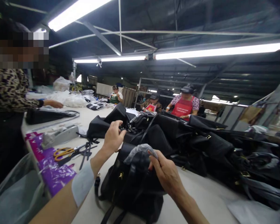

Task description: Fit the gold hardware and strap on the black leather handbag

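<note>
A black backpack with gold-coloured hardware stands on the pale table in front of me, its straps hanging toward me. Its top handle is covered in clear plastic wrap. My right hand is closed on the right end of this wrapped handle. Above the backpack's left side is my left hand, its fingers curled with the thumb against them. Whatever is in those fingers, if anything, is too small and dark to make out. Just behind it lies another black bag.
A heap of black bags spreads across the back and right. At left lie yellow-handled scissors, dark straps, a tape dispenser and a purple plastic sheet. A co-worker's hand rests beyond; several other people work behind.
</note>
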Tool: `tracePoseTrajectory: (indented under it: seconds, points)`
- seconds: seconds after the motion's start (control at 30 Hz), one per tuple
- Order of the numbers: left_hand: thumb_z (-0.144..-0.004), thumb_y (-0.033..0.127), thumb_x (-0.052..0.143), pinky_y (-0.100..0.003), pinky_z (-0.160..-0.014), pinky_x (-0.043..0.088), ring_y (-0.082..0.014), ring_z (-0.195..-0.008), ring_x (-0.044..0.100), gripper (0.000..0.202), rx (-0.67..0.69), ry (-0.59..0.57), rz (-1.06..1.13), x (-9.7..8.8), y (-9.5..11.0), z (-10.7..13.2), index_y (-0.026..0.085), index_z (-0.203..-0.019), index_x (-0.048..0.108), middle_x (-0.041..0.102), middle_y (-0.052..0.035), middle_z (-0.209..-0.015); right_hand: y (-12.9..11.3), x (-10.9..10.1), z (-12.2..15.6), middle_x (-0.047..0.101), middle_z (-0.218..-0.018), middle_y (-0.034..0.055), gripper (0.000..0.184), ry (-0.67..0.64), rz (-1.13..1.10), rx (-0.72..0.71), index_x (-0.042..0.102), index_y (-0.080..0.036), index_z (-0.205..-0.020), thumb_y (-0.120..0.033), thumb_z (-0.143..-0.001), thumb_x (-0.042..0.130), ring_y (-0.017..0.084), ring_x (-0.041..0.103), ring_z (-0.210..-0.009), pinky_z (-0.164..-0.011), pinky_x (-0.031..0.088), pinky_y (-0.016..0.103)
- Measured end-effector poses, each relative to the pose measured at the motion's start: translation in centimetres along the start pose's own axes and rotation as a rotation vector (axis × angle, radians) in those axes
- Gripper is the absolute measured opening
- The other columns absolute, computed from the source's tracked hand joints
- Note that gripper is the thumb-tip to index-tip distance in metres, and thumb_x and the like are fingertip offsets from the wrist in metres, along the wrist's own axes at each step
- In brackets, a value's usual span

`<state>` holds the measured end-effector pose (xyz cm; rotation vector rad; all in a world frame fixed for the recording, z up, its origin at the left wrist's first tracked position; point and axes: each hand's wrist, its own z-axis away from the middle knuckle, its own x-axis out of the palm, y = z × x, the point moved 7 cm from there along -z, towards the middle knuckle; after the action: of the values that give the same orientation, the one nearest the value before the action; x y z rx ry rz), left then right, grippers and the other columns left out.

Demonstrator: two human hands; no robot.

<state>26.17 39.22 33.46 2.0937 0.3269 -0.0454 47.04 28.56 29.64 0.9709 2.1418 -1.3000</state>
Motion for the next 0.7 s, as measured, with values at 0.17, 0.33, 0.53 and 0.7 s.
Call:
tracePoseTrajectory:
  seconds: [0.17, 0.33, 0.53, 0.7]
  points:
    - [-0.091, 0.027, 0.048, -0.025, -0.064, 0.039, -0.0138, -0.065, 0.054, 0.014, 0.362, -0.122, -0.250, -3.0, 6.0, 6.3, 0.021, -0.085, 0.059, 0.059, 0.0013, -0.073, 0.9, 0.1, -0.6, 0.066, -0.064, -0.0023, 0.044, -0.018, 0.009, 0.084, 0.055, -0.025, -0.126, -0.046, -0.096, 0.030, 0.023, 0.064, -0.066, -0.070, 0.041, 0.032]
    - [-0.093, 0.033, 0.044, -0.029, -0.057, 0.029, -0.0191, -0.062, 0.060, 0.030, 0.034, -0.398, -0.679, -1.8, -0.3, 12.6, 0.022, -0.066, 0.054, 0.064, -0.0025, -0.065, 1.4, 0.2, 0.0, 0.068, -0.071, 0.0020, 0.050, 0.024, -0.044, 0.036, 0.059, -0.022, -0.126, -0.050, -0.097, 0.030, 0.024, 0.064, -0.068, -0.071, 0.045, 0.035]
    - [-0.090, 0.032, 0.053, -0.028, -0.060, 0.029, -0.0225, -0.073, 0.065, 0.010, -0.177, -0.295, -0.776, 0.5, -4.0, 15.0, 0.023, -0.087, 0.056, 0.068, -0.0015, -0.073, 1.9, -0.1, 1.5, 0.071, -0.110, 0.0078, 0.043, 0.159, -0.221, -0.087, 0.061, -0.023, -0.127, -0.048, -0.095, 0.045, 0.026, 0.066, -0.098, -0.091, 0.051, 0.037]
    - [-0.090, 0.024, 0.052, -0.027, -0.061, 0.032, -0.0184, -0.070, 0.064, 0.005, -0.211, -0.244, -0.765, 1.6, -4.4, 15.1, 0.023, -0.092, 0.057, 0.066, 0.0014, -0.073, 3.0, 0.1, 2.7, 0.072, -0.113, 0.0073, 0.039, 0.186, -0.177, -0.121, 0.062, -0.023, -0.124, -0.044, -0.097, 0.044, 0.026, 0.068, -0.102, -0.094, 0.054, 0.039]
